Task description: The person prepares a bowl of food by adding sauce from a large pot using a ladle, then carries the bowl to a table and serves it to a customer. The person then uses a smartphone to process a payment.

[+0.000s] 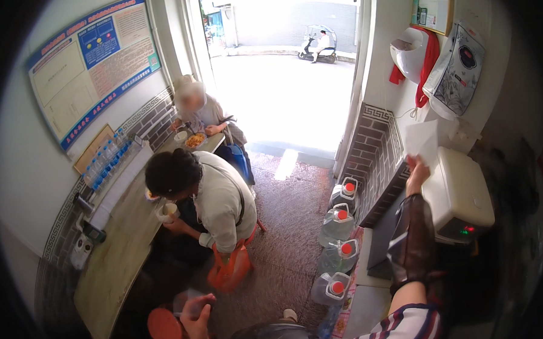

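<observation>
My right hand [417, 174] is stretched out to the right and pinches a thin white sheet [422, 140], perhaps paper or a flat bag. Just right of that hand stands a cream-coloured appliance [456, 195] with small red and green lights. A dark brown sleeve cover [411, 240] is on my right forearm. Low at the left, my left hand [197, 319] holds a translucent, blurred thing [183, 303], seemingly thin plastic. A round red stool seat [164, 327] lies beside that hand.
Two people sit along the narrow wall table [116, 249], one holding a white cup [166, 211]. An orange bag [230, 267] hangs beside the nearer person. Several large water jugs [337, 223] line the right side. Small bottles [105, 158] stand on a ledge. A doorway opens ahead.
</observation>
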Available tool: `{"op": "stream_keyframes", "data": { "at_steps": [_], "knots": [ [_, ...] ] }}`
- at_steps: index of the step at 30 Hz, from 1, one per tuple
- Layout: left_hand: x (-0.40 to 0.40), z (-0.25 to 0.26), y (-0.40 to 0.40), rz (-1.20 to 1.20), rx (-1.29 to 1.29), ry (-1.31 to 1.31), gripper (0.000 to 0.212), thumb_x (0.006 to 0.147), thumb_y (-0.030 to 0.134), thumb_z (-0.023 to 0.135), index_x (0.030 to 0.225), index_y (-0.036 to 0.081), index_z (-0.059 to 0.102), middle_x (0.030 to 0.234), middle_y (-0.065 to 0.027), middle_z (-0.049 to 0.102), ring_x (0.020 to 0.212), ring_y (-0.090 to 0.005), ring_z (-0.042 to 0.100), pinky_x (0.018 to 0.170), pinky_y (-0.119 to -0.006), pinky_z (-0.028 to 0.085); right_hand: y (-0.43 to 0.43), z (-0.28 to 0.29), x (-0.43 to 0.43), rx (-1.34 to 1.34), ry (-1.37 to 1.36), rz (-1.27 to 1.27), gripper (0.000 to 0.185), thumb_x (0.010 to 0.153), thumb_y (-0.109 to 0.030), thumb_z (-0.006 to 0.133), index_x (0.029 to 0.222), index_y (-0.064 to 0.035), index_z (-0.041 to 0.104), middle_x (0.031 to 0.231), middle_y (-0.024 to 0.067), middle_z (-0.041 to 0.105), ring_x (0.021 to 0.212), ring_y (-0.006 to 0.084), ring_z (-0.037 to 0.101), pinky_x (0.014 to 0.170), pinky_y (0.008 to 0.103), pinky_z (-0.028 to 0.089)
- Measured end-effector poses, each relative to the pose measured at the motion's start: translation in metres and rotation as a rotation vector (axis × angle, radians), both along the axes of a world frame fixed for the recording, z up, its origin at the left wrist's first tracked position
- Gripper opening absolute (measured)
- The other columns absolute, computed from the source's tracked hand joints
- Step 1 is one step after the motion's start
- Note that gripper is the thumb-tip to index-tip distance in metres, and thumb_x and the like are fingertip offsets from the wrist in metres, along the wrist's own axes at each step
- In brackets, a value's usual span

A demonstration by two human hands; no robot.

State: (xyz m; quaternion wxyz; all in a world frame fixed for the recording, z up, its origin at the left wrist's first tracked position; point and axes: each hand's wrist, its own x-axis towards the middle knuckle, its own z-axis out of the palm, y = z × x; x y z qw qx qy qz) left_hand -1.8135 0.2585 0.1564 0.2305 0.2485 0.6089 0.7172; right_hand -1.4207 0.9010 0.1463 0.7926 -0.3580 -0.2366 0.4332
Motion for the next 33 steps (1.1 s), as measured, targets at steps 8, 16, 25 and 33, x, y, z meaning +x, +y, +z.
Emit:
{"op": "stream_keyframes", "data": {
  "at_steps": [8,16,25,33],
  "knots": [
    [-0.011,-0.01,-0.045,-0.073,0.032,-0.033,0.02,0.085,-0.005,0.061,0.105,-0.005,0.059,0.108,-0.0149,0.066,0.101,-0.0197,0.063,0.092,-0.032,0.049,-0.339,-0.083,-0.209,0.07,-1.357,0.797,0.027,0.084,-0.019,0.066,0.073,0.0014,0.053,0.067,0.0153,0.063,0.061,0.0221,0.065,0.053,0.0372,0.046],
    [-0.02,-0.018,-0.208,0.029,0.065,-0.047,0.021,0.085,-0.004,0.063,0.106,-0.005,0.06,0.108,-0.0131,0.065,0.103,-0.019,0.062,0.092,-0.031,0.048,-0.445,0.115,-0.267,0.587,-0.923,-0.101,0.02,0.087,-0.012,0.065,0.087,0.0045,0.054,0.084,0.01,0.048,0.074,0.0219,0.047,0.068,0.0348,0.041],
    [-0.026,-0.006,-0.414,0.249,-0.001,-0.057,0.025,0.085,0.003,0.067,0.109,-0.002,0.062,0.104,-0.0055,0.068,0.094,-0.0079,0.061,0.082,-0.023,0.049,-0.803,0.087,-0.404,0.731,-0.779,1.436,0.028,0.083,-0.005,0.065,0.11,0.0014,0.058,0.093,0.0034,0.063,0.084,0.0085,0.058,0.073,0.0249,0.049],
    [-0.054,-0.023,-0.525,0.483,-0.008,-0.06,0.025,0.084,0.004,0.068,0.107,-0.001,0.063,0.092,-0.001,0.066,0.082,-0.0065,0.059,0.073,-0.024,0.049,-0.988,0.111,-0.513,1.472,-0.885,2.214,0.025,0.089,-0.023,0.063,0.084,-0.0014,0.053,0.086,0.0088,0.047,0.078,0.0217,0.049,0.072,0.0313,0.043]
  ]
}}
